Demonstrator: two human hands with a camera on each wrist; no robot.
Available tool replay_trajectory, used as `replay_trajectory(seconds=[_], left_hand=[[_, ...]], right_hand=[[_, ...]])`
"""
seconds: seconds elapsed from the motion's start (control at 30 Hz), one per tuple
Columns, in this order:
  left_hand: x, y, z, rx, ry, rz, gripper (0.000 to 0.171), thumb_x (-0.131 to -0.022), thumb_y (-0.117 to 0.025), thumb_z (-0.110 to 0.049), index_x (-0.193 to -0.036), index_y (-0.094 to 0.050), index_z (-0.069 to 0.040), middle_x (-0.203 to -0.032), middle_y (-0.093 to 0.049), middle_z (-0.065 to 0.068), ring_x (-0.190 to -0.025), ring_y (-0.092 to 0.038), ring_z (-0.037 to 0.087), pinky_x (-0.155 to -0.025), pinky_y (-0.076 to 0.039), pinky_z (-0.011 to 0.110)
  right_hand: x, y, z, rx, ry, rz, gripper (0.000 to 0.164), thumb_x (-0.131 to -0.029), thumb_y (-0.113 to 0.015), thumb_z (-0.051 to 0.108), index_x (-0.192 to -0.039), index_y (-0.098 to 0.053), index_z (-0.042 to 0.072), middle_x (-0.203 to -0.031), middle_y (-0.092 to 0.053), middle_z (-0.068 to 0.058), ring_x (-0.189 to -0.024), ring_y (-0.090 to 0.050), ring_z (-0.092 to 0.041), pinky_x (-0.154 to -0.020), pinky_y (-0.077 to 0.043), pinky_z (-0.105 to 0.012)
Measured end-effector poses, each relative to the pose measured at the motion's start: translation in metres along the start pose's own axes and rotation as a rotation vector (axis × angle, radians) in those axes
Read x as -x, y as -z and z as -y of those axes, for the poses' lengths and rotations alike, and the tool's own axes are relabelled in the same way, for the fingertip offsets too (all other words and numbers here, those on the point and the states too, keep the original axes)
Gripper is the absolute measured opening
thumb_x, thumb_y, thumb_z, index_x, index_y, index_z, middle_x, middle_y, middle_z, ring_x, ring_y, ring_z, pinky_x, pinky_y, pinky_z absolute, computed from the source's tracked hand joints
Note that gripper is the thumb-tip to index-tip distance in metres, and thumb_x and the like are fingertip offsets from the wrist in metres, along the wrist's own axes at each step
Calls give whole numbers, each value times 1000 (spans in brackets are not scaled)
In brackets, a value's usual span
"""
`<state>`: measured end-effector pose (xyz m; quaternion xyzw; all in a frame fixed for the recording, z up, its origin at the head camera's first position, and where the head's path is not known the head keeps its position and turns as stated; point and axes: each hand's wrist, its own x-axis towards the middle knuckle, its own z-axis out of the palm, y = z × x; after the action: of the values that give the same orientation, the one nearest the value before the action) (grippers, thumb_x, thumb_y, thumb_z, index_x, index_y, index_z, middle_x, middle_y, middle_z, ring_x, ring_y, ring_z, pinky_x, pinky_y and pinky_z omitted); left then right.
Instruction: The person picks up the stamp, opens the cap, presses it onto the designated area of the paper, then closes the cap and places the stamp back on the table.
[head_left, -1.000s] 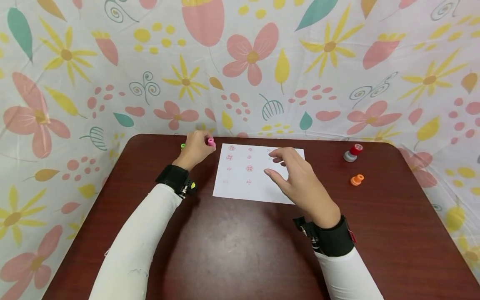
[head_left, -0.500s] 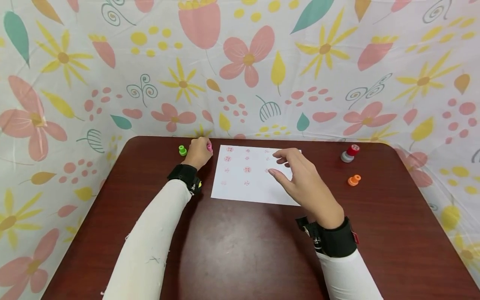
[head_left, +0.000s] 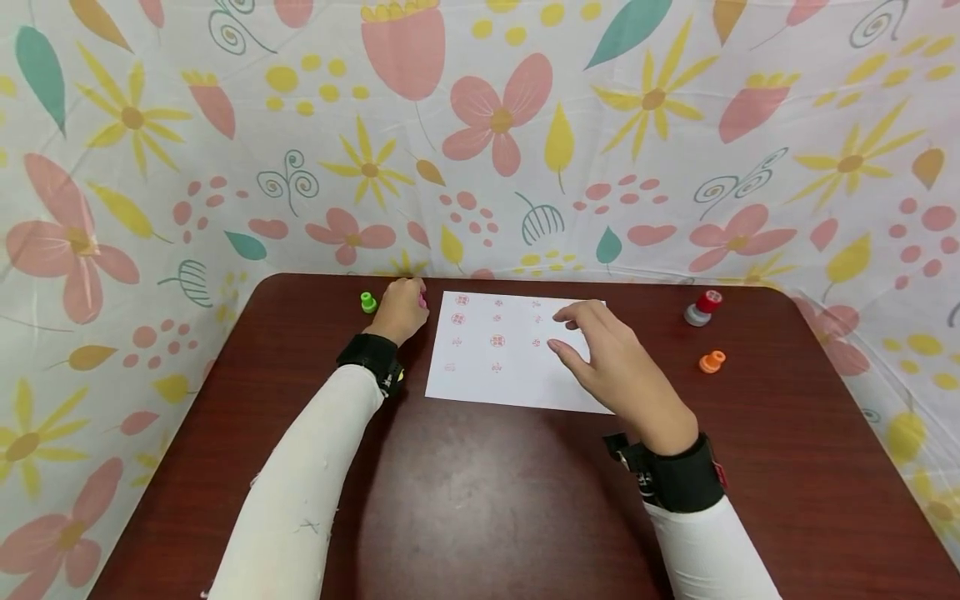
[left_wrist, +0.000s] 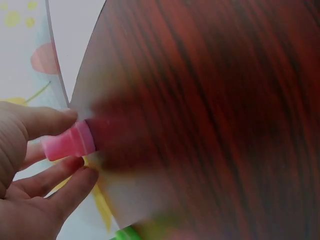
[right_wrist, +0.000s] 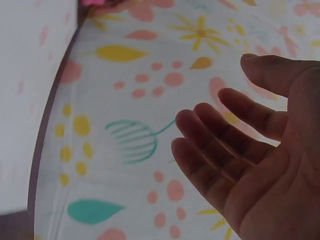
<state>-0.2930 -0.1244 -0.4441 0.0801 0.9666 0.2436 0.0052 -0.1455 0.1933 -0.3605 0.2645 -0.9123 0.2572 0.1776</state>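
1. L hand [head_left: 400, 312]: thumb & fingers pinched round pink stamp [left_wrist: 70, 141], at far L of worktop [head_left: 465, 500], just beside the sheet's L edge. On my L wrist cam I can't tell if stamp touches worktop.
2. R hand [head_left: 618, 362]: half open, thumb apart from loosely bent fingers, nothing gripped; I see it above R part of paper sheet [head_left: 525, 387].
3. Paper sheet: white, flat, w/ rows of small red prints.
4. Green stamp [head_left: 368, 302]: upright, near L hand.
5. Red-&-grey piece [head_left: 702, 308]: far R, tilted.
6. Orange stamp [head_left: 712, 362]: R side, nearer my head cam than no. 5.
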Motion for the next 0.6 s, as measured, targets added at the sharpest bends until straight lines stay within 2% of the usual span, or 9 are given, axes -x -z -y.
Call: replay_trajectory(seconds=[0.13, 0.27, 0.43, 0.6], left_hand=[[4, 6, -2, -60, -43, -29, 38, -95, -74, -12, -128, -65, 4, -114, -64, 20, -126, -53, 43, -106, -50, 45], [12, 15, -6, -87, -93, -44, 47, -96, -75, -22, -135, -62, 3, -134, -59, 24, -137, -47, 45, -110, -48, 47], [27, 25, -13, -141, -205, -58, 54, -98, -71, -30, -140, -58, 3, -142, -56, 25, -139, -46, 45, -113, -45, 52], [43, 23, -17, -266, -320, -66, 61, -101, -67, -39, -142, -56, 4, -144, -55, 26, -141, -46, 44, -118, -42, 52]], right_hand=[[0, 4, -17, 48, 28, 18, 31, -92, -79, 11, -118, -64, 1, -115, -64, -12, -100, -64, -27, -83, -58, -45], [2, 9, -37, 115, 21, 51, 29, -93, -78, 14, -117, -66, 2, -119, -66, -12, -100, -63, -26, -86, -57, -44], [8, 19, -65, 204, 3, 110, 30, -92, -77, 12, -118, -67, 1, -120, -66, -17, -110, -62, -33, -96, -56, -53], [20, 31, -98, 300, 39, 145, 35, -88, -81, 10, -118, -68, -1, -115, -67, -21, -105, -66, -36, -88, -59, -56]])
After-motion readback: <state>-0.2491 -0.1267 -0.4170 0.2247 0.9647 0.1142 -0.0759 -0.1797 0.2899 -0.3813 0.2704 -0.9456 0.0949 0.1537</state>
